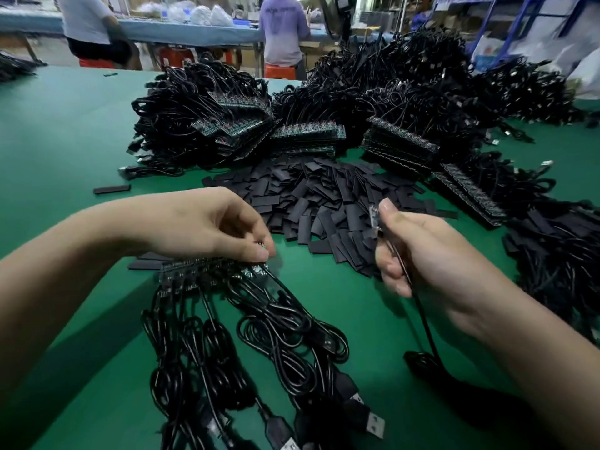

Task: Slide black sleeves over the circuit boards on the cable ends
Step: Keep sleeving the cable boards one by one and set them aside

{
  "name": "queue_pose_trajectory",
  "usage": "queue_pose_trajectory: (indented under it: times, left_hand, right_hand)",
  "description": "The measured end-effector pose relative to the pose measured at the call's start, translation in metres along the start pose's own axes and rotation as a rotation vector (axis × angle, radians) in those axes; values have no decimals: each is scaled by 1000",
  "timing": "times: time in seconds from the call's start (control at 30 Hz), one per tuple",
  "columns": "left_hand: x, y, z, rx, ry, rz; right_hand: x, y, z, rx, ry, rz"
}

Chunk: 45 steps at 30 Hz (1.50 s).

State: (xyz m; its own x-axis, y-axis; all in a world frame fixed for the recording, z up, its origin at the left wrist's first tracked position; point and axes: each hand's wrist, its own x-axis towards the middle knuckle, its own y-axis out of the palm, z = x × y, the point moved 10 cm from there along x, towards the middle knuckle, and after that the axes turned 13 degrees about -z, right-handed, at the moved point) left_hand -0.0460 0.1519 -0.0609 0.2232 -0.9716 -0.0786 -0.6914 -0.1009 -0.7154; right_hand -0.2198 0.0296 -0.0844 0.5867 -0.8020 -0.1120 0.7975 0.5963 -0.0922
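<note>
The right hand (418, 251), fingers curled, grips a cable (422, 319) (circuit board (374, 216) at its tip); the left hand (207, 222) pinches a row of boards (207, 269).

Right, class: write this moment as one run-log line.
left hand: pinches board strip on table | right hand: grips cable, bare board on top | sleeve pile: beyond hands

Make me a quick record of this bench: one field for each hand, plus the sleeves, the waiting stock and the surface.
left hand: pinches the right end of a strip of circuit boards, cables trailing towards the camera
right hand: grips one cable; its circuit board sticks up by the thumb, no sleeve on it
black sleeves: loose heap beyond both hands
waiting stock: stacks of board strips with tangled cables, behind the heap
surface: green table
</note>
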Motion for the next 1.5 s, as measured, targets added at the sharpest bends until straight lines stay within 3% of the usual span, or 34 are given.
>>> queue_pose_trajectory:
  times: [0.2,0.4,0.67,1.0,1.33,1.5]
  left_hand:
    - [29,3,-50,398,250,-359]
    - [46,31,-60,644,297,-402]
    - [17,12,-65,742,353,-533]
    - [-27,1,-64,303,377,-662]
    - [-35,15,-68,305,475,-693]
    - [-36,6,-63,221,446,-742]
  right_hand:
    - [-3,22,-8,-28,-36,128]
    - [-3,16,0,-274,-288,16]
    - [1,14,-2,-231,-297,-19]
    - [-9,26,-1,-305,-325,39]
    - [-17,38,-2,-251,-285,85]
    - [-16,32,5,-311,-357,34]
